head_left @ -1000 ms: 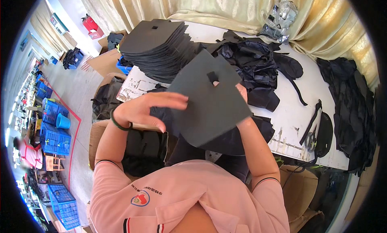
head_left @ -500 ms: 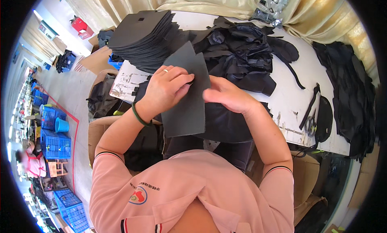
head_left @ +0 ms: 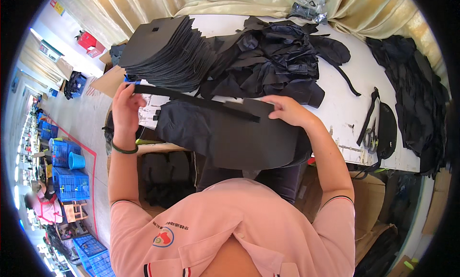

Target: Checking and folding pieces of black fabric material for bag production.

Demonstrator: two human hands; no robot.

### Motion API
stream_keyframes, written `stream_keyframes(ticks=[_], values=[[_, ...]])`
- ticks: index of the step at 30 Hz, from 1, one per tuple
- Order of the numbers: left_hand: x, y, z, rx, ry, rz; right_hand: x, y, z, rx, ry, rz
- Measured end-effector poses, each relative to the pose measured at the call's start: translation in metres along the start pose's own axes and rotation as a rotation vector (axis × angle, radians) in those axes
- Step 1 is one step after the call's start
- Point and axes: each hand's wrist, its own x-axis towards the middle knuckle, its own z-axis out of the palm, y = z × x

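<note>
My left hand [head_left: 126, 104] is raised at the left, its fingers pinched on the end of a black strap [head_left: 187, 97]. The strap runs taut to the right and meets the upper part of a dark grey stiff panel [head_left: 256, 143]. At that panel's upper right edge, my right hand [head_left: 290, 112] grips it between thumb and fingers. The panel is tilted over the table's near edge, close to my body. Thin black fabric [head_left: 182, 124] spreads out to the left of the panel, beneath the strap.
A tall stack of similar panels [head_left: 148, 40] stands at the back left of the white table [head_left: 354, 114]. Crumpled black fabric [head_left: 280, 52] lies behind my hands. Scissors [head_left: 369, 139] and a black strapped piece [head_left: 386, 133] lie at right, near another fabric pile [head_left: 407, 80]. Cardboard boxes [head_left: 366, 200] flank me below.
My left hand has moved from the panel's middle out to the left, drawing the strap with it. The panel has turned and lowered, and my right hand has shifted right along with its edge.
</note>
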Motion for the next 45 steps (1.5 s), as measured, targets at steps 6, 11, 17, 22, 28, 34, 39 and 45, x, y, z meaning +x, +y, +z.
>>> stream_keyframes(ticks=[6, 11, 17, 22, 28, 34, 39, 45], values=[[0.028, -0.048, -0.116, 0.533, 0.168, -0.222, -0.025, 0.017, -0.002, -0.159, 0.095, 0.196], [0.021, -0.073, 0.012, 1.09, -0.456, 0.373, -0.033, 0.001, 0.002, -0.226, 0.126, 0.192], [0.03, -0.127, 0.161, 0.814, -1.372, 0.124, -0.043, -0.033, 0.007, -0.372, 0.189, 0.092], [0.032, -0.152, 0.211, 0.627, -1.594, -0.485, -0.049, -0.04, 0.012, -0.431, 0.276, -0.049], [0.018, -0.14, 0.229, 0.699, -1.628, -0.526, -0.055, -0.042, 0.019, -0.591, 0.351, -0.08], [0.011, -0.141, 0.228, 0.58, -1.574, -0.636, -0.057, -0.041, 0.031, -0.725, 0.403, -0.054], [0.014, -0.158, 0.222, 0.409, -1.58, -0.481, -0.055, -0.049, 0.035, -0.825, 0.454, -0.042], [-0.001, -0.152, 0.222, 0.838, -1.218, 0.418, -0.043, -0.016, 0.033, -0.8, 0.429, 0.008]])
